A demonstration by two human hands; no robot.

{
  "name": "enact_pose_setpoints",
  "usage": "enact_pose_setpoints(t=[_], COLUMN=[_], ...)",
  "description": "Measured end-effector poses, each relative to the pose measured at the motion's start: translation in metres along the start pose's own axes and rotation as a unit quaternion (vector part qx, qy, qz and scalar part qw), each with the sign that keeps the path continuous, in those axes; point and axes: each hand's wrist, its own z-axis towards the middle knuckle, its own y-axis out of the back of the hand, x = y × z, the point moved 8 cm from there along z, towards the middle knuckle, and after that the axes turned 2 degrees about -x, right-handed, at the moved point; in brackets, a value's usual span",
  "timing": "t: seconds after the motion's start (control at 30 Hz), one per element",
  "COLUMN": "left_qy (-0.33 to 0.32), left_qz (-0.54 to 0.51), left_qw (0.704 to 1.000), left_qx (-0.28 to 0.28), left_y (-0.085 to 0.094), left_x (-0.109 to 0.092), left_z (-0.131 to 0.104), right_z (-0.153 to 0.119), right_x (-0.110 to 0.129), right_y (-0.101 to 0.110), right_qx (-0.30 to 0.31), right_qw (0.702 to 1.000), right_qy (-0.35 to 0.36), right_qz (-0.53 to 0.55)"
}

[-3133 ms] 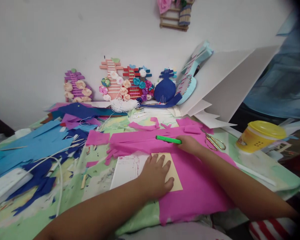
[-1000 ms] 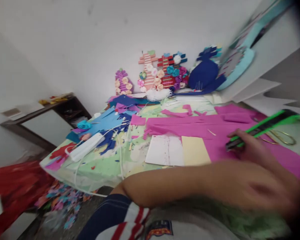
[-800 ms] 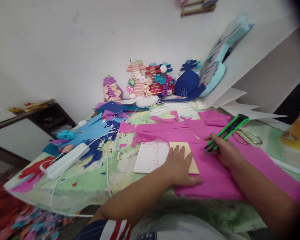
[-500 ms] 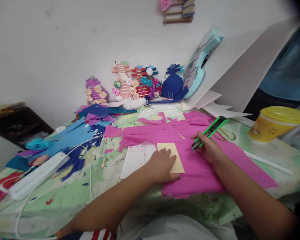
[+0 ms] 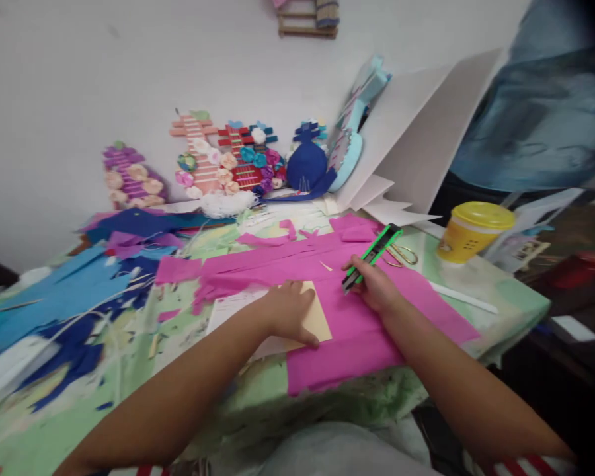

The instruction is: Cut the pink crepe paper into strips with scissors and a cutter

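Observation:
My left hand (image 5: pixel 290 314) lies flat with its thumb spread, pressing on a pale yellow card (image 5: pixel 321 318). Under and beside that hand is a white sheet (image 5: pixel 228 307) with marks on it, partly covered by my forearm. Both rest on a wide piece of bright pink material (image 5: pixel 361 340), which looks like crepe paper or cloth. To the right, my right hand (image 5: pixel 381 289) grips a green and black utility knife (image 5: pixel 375 253), held slantwise just above the pink piece. Whether its blade is out, I cannot tell. Gold-handled scissors (image 5: pixel 404 255) lie behind the knife.
A yellow lidded cup (image 5: pixel 473 231) stands at the right, near a white strip (image 5: pixel 463 297). Blue scraps (image 5: pixel 74 287) and a white power strip (image 5: pixel 14 370) with cords cover the left. Decorated instrument-shaped crafts (image 5: pixel 242 158) lean against the wall beside large white boards (image 5: pixel 416 125).
The view has turned right, so the table's things sit farther left. My left fingers have drawn closer together near the card's far edge. My right hand still holds the knife.

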Motion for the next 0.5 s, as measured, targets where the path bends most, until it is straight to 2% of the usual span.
enact_pose_setpoints(t=[0.13,0.23,0.37,0.5], left_qy=[0.018,0.004,-0.023,-0.058], left_qz=[0.000,-0.002,-0.012,-0.011], left_qw=[1.000,1.000,0.999,0.998], left_qx=[0.005,0.025,0.043,0.029], left_y=[-0.007,-0.009,-0.005,0.002], left_x=[0.001,-0.003,-0.006,-0.009], left_z=[0.007,0.003,0.000,0.006], right_z=[-0.002,-0.003,-0.002,-0.003], right_x=[0.000,-0.001,-0.001,-0.001], right_y=[-0.002,-0.004,-0.003,-0.003], right_qx=[0.002,0.009,0.010,0.001], right_qw=[1.000,1.000,1.000,0.999], right_qy=[0.001,-0.001,-0.002,-0.005], right_qz=[-0.018,-0.027,-0.030,-0.038])
